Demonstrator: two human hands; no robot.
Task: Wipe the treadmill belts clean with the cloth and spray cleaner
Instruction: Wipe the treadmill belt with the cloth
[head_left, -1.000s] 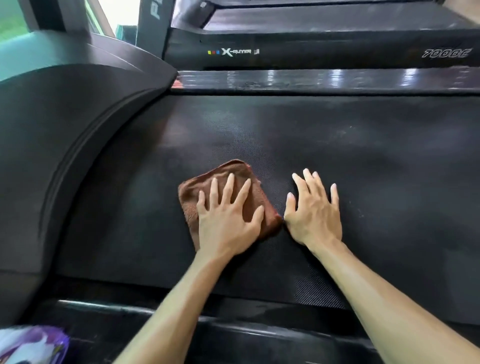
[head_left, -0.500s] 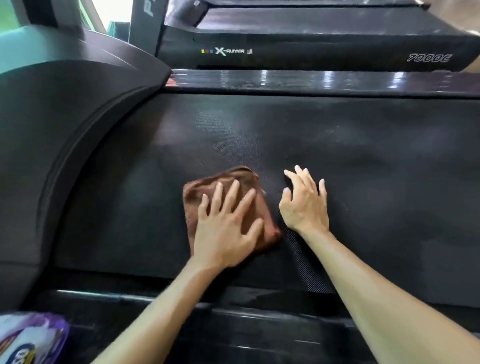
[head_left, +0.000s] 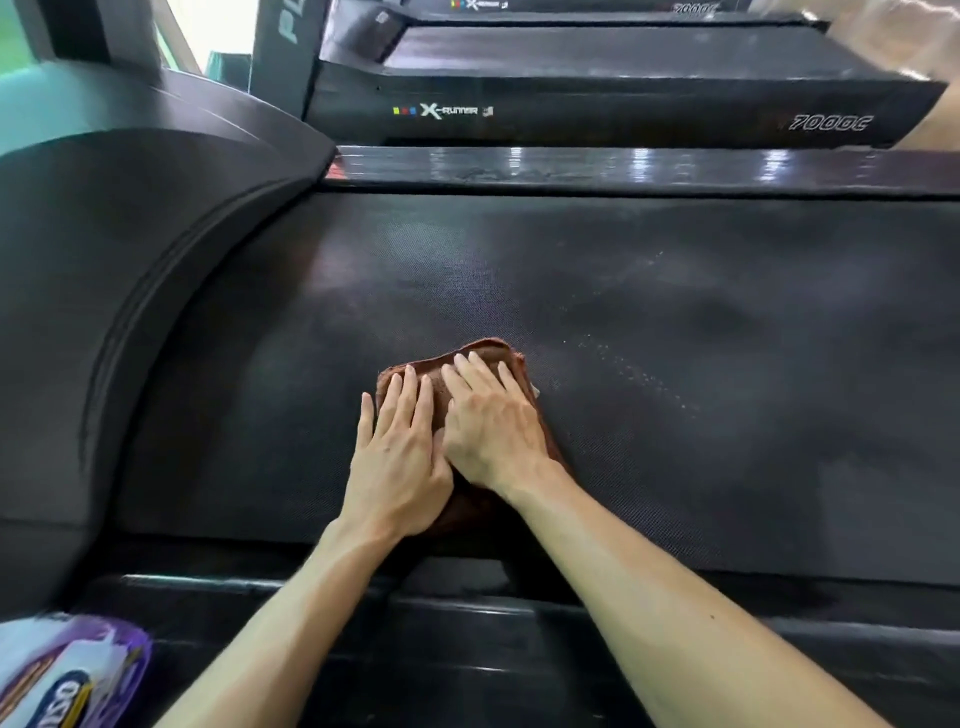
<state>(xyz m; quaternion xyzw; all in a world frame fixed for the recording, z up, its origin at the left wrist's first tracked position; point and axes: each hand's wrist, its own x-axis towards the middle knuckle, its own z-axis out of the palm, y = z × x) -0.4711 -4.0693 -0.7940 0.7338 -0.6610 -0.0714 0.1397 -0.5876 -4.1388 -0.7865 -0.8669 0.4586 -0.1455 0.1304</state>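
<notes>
A folded brown cloth (head_left: 485, 353) lies on the black textured treadmill belt (head_left: 675, 338), near its middle. My left hand (head_left: 397, 457) presses flat on the cloth's left part, fingers straight. My right hand (head_left: 493, 421) lies flat on the cloth beside it, fingers straight and pointing away from me, thumb side touching my left hand. Most of the cloth is hidden under both hands. Small pale droplets (head_left: 623, 364) dot the belt just right of the cloth. A purple and white spray cleaner bottle (head_left: 67, 670) shows at the bottom left corner.
The treadmill's dark curved motor cover (head_left: 130, 260) rises at the left. Glossy side rails run along the far edge (head_left: 623, 166) and near edge (head_left: 519, 608) of the belt. A second treadmill marked X-Runner (head_left: 571, 93) stands beyond.
My right hand has moved left off the bare belt and onto the cloth beside my left hand. The cloth stays in about the same place.
</notes>
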